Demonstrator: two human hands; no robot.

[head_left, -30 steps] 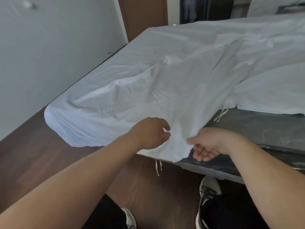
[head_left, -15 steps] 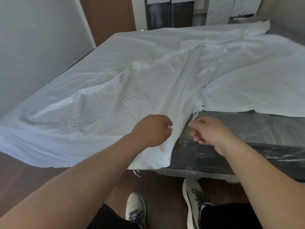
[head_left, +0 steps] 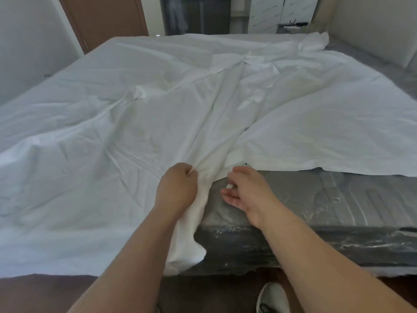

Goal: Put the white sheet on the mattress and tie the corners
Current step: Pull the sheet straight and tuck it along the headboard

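The sheet [head_left: 140,114] lies rumpled across most of the mattress [head_left: 338,199], a fold draping over the near edge while the near right stretch shows bare grey under plastic wrap. Left hand [head_left: 177,188] is fisted, fingers curled tight into a bunch of cloth at the edge. Right hand [head_left: 244,188] sits just beside it on the mattress, fingers loosely bent, a scrap of white pinched at the fingertips. One shoe [head_left: 272,298] on the brown floor [head_left: 33,294] below.
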